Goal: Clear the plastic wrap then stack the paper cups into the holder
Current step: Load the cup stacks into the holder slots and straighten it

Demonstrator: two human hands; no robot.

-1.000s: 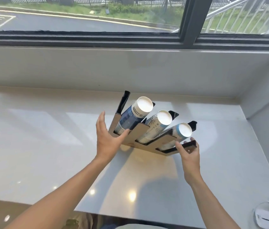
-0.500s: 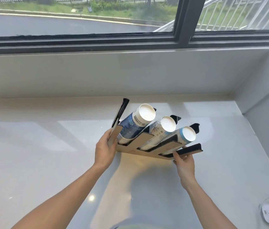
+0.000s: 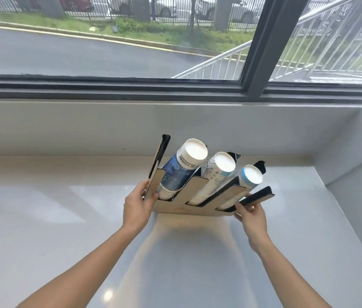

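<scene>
Both hands, L (image 3: 137,207) & R (image 3: 251,216), grip holder (image 3: 184,204) ends; 3 cup stacks (image 3: 181,172) inside.

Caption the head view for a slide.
Both hands, left and right, grip a holder loaded with three cup stacks.

Pale glossy countertop (image 3: 64,230) under window; cup holder (image 3: 182,203) with three cup stacks, gripped at both ends.
</scene>
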